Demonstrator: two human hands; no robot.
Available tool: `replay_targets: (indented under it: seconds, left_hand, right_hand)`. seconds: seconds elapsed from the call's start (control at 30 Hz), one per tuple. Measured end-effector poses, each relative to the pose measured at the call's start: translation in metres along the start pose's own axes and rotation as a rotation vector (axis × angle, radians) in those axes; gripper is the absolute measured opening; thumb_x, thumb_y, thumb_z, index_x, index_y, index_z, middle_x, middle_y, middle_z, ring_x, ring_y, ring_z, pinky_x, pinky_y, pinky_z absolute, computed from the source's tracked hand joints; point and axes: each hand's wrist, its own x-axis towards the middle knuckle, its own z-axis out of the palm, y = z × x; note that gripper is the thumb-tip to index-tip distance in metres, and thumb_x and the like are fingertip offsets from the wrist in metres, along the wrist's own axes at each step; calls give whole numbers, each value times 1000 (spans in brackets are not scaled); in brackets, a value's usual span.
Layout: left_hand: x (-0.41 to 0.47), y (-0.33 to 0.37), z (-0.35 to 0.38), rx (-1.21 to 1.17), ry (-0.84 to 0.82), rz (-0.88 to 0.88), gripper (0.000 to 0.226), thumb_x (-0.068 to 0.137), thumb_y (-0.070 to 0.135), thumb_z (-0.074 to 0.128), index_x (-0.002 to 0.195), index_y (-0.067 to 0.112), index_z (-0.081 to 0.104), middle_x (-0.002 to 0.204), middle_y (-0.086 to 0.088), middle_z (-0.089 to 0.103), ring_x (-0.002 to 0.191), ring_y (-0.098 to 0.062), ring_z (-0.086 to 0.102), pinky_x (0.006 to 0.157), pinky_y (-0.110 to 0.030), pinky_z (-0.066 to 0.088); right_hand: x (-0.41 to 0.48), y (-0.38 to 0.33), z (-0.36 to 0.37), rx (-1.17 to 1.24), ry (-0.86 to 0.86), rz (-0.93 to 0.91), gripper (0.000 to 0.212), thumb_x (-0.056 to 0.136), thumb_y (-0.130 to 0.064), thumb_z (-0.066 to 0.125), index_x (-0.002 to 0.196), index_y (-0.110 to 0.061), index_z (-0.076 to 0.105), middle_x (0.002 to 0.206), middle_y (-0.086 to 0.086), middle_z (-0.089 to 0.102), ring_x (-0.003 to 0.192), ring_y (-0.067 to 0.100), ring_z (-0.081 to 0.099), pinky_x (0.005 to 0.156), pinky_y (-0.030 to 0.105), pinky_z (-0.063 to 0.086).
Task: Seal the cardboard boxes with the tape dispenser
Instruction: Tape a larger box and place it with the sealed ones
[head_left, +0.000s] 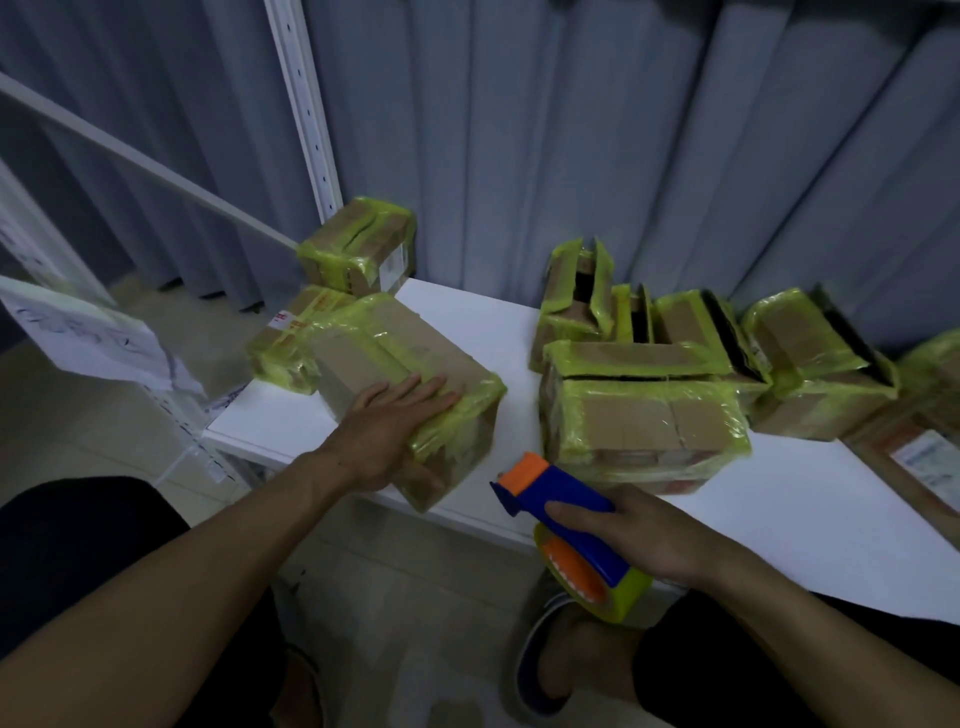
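While left hand (384, 431) lies flat, fingers straight, on yellow-taped brown cardboard box (410, 374) at white table (779, 519) front edge, right hand (639, 535) grips blue-and-orange tape dispenser (566, 525) with yellow roll — just off edge, more taped boxes (644, 421) behind.

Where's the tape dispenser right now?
Head view, lower centre-right: the tape dispenser is gripped in the right hand over the near edge of the white table, just in front of the nearest right-side taped box.
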Motion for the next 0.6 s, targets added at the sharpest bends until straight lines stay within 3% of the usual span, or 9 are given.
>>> replay_targets:
  seconds: [0.1,0.17,0.27,0.47,0.6]
  left_hand:
    - [-1,6,-12,-106,-43,-57,118,53,103,34,155,48,9,162,24,-3,150,-5,-4,120,-39,1]
    - [2,18,-13,-200,34,-168,107,60,103,20,152,48,24,162,23,11,151,-8,7,121,-41,6]
    - [10,36,-3,-106,161,-246,101,67,99,15,149,43,37,160,18,24,150,-16,19,121,-45,13]
    - [17,42,4,-131,257,-304,57,88,68,53,139,42,52,155,15,37,148,-20,28,120,-45,19]
    - [19,48,7,-134,293,-321,51,91,56,58,139,38,54,154,13,41,147,-21,31,119,-42,23]
  right_hand:
    - [11,3,6,-49,19,7,53,92,-65,59,105,-16,72,82,-4,76,67,8,70,60,16,47]
    - [22,6,11,-85,14,25,56,92,-67,59,105,-14,72,88,1,77,73,14,73,62,19,49]
    - [38,11,17,-126,38,40,61,89,-71,59,96,-13,73,81,1,75,69,15,71,62,22,48]
    - [62,16,25,-169,43,16,63,88,-75,56,81,-14,67,75,8,71,61,15,65,61,27,45]
    - [79,6,29,-210,11,11,60,91,-71,55,72,-14,57,68,8,62,57,17,57,60,29,41]
